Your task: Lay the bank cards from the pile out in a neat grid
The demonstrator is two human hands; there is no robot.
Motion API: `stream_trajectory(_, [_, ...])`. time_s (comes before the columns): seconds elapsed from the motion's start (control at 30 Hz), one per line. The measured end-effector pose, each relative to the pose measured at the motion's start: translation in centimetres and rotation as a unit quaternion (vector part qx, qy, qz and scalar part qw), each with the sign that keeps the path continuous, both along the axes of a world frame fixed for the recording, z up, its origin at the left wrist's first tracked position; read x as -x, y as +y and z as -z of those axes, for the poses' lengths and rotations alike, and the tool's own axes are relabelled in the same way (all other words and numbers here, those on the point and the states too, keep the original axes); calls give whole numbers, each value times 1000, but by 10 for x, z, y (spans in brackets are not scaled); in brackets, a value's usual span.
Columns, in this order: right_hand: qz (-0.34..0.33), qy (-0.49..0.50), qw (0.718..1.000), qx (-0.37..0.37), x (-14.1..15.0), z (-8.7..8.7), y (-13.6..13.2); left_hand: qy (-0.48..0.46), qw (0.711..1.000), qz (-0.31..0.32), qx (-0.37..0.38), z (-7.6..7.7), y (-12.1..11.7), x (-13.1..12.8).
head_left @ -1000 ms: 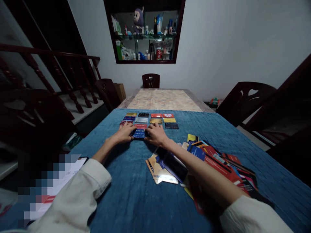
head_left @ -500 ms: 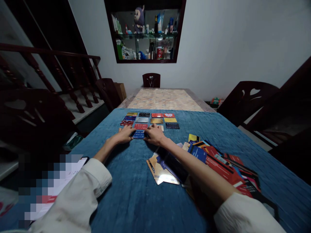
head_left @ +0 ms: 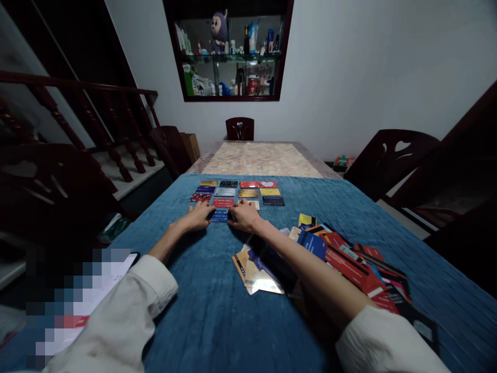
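Observation:
A blue card (head_left: 220, 215) lies on the blue cloth at the near side of several rows of cards. My left hand (head_left: 199, 216) pinches its left edge with the fingertips. The opposite edge is gripped by my right hand (head_left: 244, 215), whose fingers cover part of the card. Just beyond it lies a red card (head_left: 223, 203). A pale card (head_left: 254, 205) is partly hidden behind my right hand. Farther off in the rows are a gold card (head_left: 248, 193), a dark blue card (head_left: 273, 200) and a card with a heart (head_left: 267, 184).
A loose heap of cards (head_left: 345, 261) spreads under and beside my right forearm, including tan cards (head_left: 252, 280). A phone (head_left: 116, 274), partly pixelated, lies by my left sleeve. Chairs (head_left: 392, 155) flank the table, and a patterned tablecloth (head_left: 260, 158) covers its far end.
The whole view has shifted slightly to one side. Both hands stay at the edges of the blue card, and the cards look unmoved.

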State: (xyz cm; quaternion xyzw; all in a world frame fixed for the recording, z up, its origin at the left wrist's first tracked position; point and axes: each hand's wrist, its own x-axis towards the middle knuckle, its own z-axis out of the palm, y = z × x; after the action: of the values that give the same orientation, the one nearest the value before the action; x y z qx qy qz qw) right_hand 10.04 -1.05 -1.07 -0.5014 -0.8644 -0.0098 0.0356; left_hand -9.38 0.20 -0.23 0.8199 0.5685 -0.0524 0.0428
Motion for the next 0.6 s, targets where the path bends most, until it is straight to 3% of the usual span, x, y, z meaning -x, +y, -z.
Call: stream_trajectory(0.6, [-12,-16,1000,-12,1,-2,0,16,998,19,-50,3,2,1])
